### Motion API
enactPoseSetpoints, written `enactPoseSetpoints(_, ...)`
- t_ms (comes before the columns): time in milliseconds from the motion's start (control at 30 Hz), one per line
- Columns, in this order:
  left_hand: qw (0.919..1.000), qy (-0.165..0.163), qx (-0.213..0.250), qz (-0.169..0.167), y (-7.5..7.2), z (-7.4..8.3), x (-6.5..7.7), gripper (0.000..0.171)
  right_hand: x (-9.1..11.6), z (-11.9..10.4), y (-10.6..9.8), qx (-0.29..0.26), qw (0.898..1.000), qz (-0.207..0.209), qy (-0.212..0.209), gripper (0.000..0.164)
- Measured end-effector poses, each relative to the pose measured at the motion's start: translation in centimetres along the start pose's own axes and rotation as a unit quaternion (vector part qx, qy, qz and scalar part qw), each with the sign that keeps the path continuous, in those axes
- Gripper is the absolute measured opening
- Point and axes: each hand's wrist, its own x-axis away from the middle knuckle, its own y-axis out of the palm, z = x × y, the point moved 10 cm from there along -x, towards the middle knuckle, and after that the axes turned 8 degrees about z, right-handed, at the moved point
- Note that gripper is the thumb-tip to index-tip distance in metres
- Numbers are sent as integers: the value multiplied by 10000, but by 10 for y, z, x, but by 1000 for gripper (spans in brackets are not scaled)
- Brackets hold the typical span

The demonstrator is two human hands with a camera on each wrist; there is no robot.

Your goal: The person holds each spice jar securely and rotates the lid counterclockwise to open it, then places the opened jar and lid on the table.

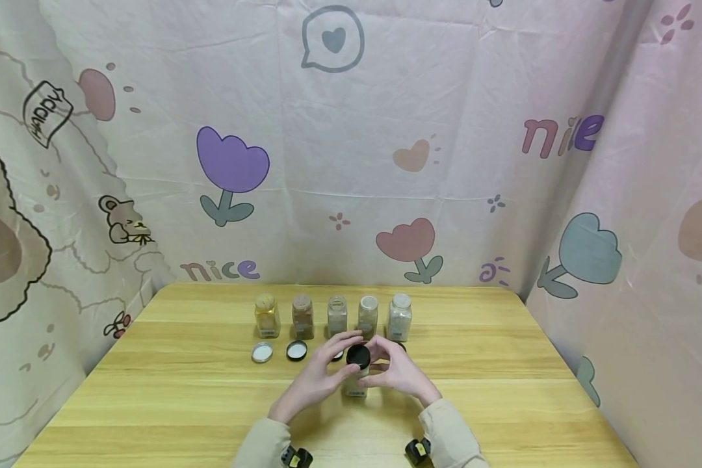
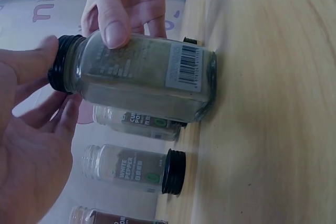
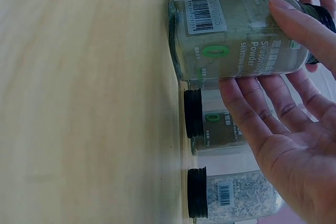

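Observation:
Between both hands stands a square clear seasoning powder jar (image 3: 236,35) with grey-green powder and a black screw lid (image 1: 359,356). The fingers and thumb of my left hand (image 1: 318,377) grip the lid from the left. My right hand (image 1: 403,370) holds the jar's body, thumb on one side and fingers on the other. A barcode label (image 2: 185,65) shows low on the glass. The jar is upright, its base at or close to the table; contact cannot be told. Just behind it is a white pepper jar (image 2: 139,167), without a lid on its mouth.
Several lidless spice jars line the back of the wooden table (image 1: 169,383), among them a yellow one (image 1: 266,317), a reddish-brown one (image 1: 303,318) and a whitish one (image 1: 400,318). Lids lie before them, including one (image 1: 262,352) and another (image 1: 296,351). Printed cloth (image 1: 327,162) hangs behind.

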Motion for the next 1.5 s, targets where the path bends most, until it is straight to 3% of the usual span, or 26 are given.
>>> enactPoseSetpoints(167, 9989, 15, 260, -403, 4, 0, 2, 47, 0, 0, 0, 46, 10000, -6, -19, 45)
enactPoseSetpoints(300, 9984, -73, 257, -497, 5, -1, 2, 47, 0, 0, 0, 17, 10000, 15, -13, 45)
enactPoseSetpoints(633, 9989, 27, -214, 405, -2, 1, -2, 43, 0, -2, 0, -164, 9998, 0, -56, 45)
enactPoseSetpoints(867, 9972, -50, -385, 647, -6, -1, -3, 46, 0, -2, 0, -123, 9999, -16, -63, 44)
enactPoseSetpoints(1000, 9979, 173, -327, 538, -9, 4, -3, 47, 1, -2, -1, -47, 10000, -8, -10, 44)
enactPoseSetpoints(1267, 9988, 38, 304, -374, 4, 1, 1, 46, 0, -2, -1, -45, 10000, -2, -19, 44)
enactPoseSetpoints(1367, 9990, 59, 277, -358, 6, 0, 1, 44, 0, -1, -1, -52, 10000, 16, -5, 44)
enactPoseSetpoints(1500, 9998, 191, -20, 31, 1, 2, -1, 41, 0, 0, -1, -58, 10000, 16, -27, 45)
